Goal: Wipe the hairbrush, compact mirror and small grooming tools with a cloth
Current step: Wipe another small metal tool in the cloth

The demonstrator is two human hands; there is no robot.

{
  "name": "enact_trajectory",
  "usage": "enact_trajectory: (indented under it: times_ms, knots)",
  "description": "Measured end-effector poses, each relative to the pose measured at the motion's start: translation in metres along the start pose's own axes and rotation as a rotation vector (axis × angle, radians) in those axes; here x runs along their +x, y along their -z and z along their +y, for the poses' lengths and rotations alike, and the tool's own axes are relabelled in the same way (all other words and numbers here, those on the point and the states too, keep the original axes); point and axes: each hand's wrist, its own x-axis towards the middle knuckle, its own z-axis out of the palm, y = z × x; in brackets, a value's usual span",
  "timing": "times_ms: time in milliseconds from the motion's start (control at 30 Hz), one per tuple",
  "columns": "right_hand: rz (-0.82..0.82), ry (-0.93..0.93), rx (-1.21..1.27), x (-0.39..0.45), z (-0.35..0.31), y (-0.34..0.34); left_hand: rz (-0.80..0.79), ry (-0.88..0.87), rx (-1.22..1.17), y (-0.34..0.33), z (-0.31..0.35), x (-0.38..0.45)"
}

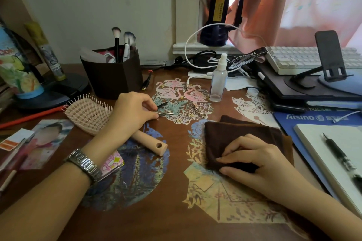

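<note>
Left hand (135, 109) pinches grooming tools (165, 112); right hand (252, 159) grips cloth (235, 133)

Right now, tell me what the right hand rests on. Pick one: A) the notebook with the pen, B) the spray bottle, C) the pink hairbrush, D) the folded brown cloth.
D: the right hand lies on the folded brown cloth, its fingers curled at the cloth's near edge, apart from the other three.

The blue mat (305, 121) at three o'clock on the counter (172, 191) carries "Aisino" in pale letters. A black strap (243, 58) toward one o'clock reads "YOUNG'S CHOICE". The colourful can (17, 68) at nine o'clock shows "Col", cut off. The yellow label on the black lamp (219, 8) at twelve o'clock is unreadable.
</note>
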Motion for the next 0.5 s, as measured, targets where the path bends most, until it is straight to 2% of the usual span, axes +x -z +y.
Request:
enact_trajectory:
  times_ms: [233,500]
  knots:
    - [0.002,0.002,0.007,0.001,0.0,0.0,-0.006,-0.064,-0.067,0.005,0.004,0.004]
    - [-0.012,-0.003,0.005,0.001,0.0,0.001,-0.261,-0.29,-0.07,-0.015,0.038,0.029]
